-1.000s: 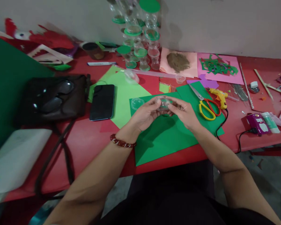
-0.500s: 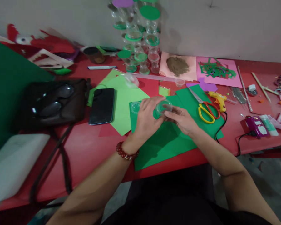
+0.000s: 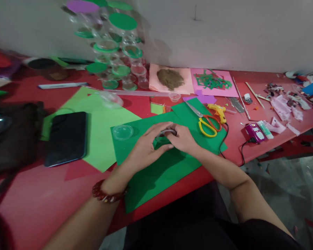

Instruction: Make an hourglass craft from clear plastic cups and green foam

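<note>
A small clear plastic cup [image 3: 161, 139] is held over the green paper [image 3: 148, 184], its rim seen almost edge-on. My left hand [image 3: 146, 147], with a red bead bracelet at the wrist, curls round the cup's left side, thumb in front. On the other side, my right hand [image 3: 184, 139] grips the rim with closed fingers. Part of the cup is hidden by both hands. A round clear lid or shallow cup [image 3: 122, 132] lies on the paper's left corner. Right of my hands are scissors [image 3: 208, 126] with yellow and red handles.
Behind stands a stack of clear cups with green discs [image 3: 121, 71]. Brown powder [image 3: 170, 79] and green paper shreds [image 3: 212, 81] lie on pink sheets. A yellow glue gun [image 3: 217, 111] trails a black cord. At left are a phone [image 3: 67, 139] and a dark bag [image 3: 13, 139].
My view has swung right, so the table's things sit further left. The cup has turned from showing its round mouth to nearly edge-on, and my hands have closed more around it.
</note>
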The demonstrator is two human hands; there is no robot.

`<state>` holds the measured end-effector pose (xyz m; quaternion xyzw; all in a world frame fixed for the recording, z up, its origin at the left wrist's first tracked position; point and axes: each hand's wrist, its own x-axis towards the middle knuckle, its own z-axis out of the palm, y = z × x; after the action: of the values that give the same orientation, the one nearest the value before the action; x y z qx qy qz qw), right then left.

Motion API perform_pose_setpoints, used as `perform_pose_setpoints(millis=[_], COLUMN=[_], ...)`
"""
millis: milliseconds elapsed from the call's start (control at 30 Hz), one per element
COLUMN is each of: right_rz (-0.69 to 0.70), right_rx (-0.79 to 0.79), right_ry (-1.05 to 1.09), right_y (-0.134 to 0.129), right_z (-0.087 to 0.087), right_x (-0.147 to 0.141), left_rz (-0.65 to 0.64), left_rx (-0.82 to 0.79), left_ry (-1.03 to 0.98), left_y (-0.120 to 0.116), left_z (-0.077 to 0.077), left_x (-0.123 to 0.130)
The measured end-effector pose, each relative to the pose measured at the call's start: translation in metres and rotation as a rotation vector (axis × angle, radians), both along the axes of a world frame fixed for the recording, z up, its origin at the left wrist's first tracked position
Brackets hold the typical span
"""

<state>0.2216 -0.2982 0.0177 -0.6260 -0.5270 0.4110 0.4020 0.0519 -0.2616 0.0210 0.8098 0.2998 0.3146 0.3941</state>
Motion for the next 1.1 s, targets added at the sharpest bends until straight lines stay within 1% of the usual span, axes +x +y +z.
perform_pose_setpoints(millis=[67, 133, 233, 300, 367, 400, 433, 467, 500, 533, 567, 667, 767, 800, 867, 900, 933, 967, 1033, 1100], right_rz=[0.078, 0.127, 0.19, 0.304, 0.392, 0.383, 0.309, 0.19, 0.045, -0.095, -0.189, -0.306, -0.605, -0.704, -0.84, -0.884, -0.898, -0.884, -0.832, -0.79], right_rx=[0.013, 0.024, -0.005, -0.072, -0.094, -0.061, 0.012, 0.107, 0.194, 0.253, 0.273, 0.205, 0.182, 0.13, -0.045, -0.159, -0.27, -0.368, -0.447, -0.441], right_ry=[-0.102, -0.132, -0.053, 0.05, 0.089, 0.061, -0.001, -0.084, -0.17, -0.244, -0.301, -0.498, -0.725, -0.778, -0.856, -0.875, -0.875, -0.859, -0.829, -0.822], right_y=[-0.001, -0.001, 0.001, 0.004, 0.006, 0.007, 0.009, 0.01, 0.012, 0.013, 0.015, 0.013, 0.002, -0.003, -0.011, -0.013, -0.014, -0.013, -0.007, 0.0], right_z=[0.003, 0.004, 0.006, 0.008, 0.012, 0.015, 0.017, 0.02, 0.022, 0.024, 0.027, 0.036, 0.048, 0.05, 0.051, 0.049, 0.044, 0.039, 0.026, 0.017], right_x=[0.003, 0.004, 0.006, 0.009, 0.016, 0.022, 0.029, 0.037, 0.046, 0.056, 0.067, 0.105, 0.147, 0.16, 0.179, 0.185, 0.189, 0.192, 0.194, 0.195], left_rz=[-0.012, 0.028, 0.08, 0.122, 0.202, 0.259, 0.326, 0.391, 0.46, 0.5, 0.533, 0.572, 0.601, 0.602, 0.565, 0.541, 0.523, 0.512, 0.498, 0.463], left_rx=[-0.057, -0.102, -0.135, -0.185, -0.299, -0.366, -0.424, -0.45, -0.442, -0.431, -0.44, -0.519, -0.616, -0.664, -0.789, -0.854, -0.903, -0.931, -0.928, -0.902], left_ry=[-0.033, -0.052, -0.049, -0.036, -0.064, -0.106, -0.172, -0.241, -0.316, -0.381, -0.435, -0.53, -0.573, -0.586, -0.617, -0.631, -0.64, -0.644, -0.636, -0.612], left_y=[0.001, 0.002, 0.004, 0.006, 0.009, 0.011, 0.013, 0.015, 0.017, 0.019, 0.021, 0.023, 0.024, 0.025, 0.026, 0.027, 0.027, 0.028, 0.028, 0.028], left_z=[0.003, 0.005, 0.008, 0.009, 0.01, 0.011, 0.012, 0.013, 0.014, 0.015, 0.016, 0.02, 0.026, 0.027, 0.027, 0.026, 0.025, 0.023, 0.018, 0.014], left_x=[0.0, -0.001, -0.002, -0.003, -0.005, -0.005, -0.006, -0.007, -0.009, -0.01, -0.011, -0.015, -0.015, -0.015, -0.014, -0.013, -0.012, -0.011, -0.008, -0.008])
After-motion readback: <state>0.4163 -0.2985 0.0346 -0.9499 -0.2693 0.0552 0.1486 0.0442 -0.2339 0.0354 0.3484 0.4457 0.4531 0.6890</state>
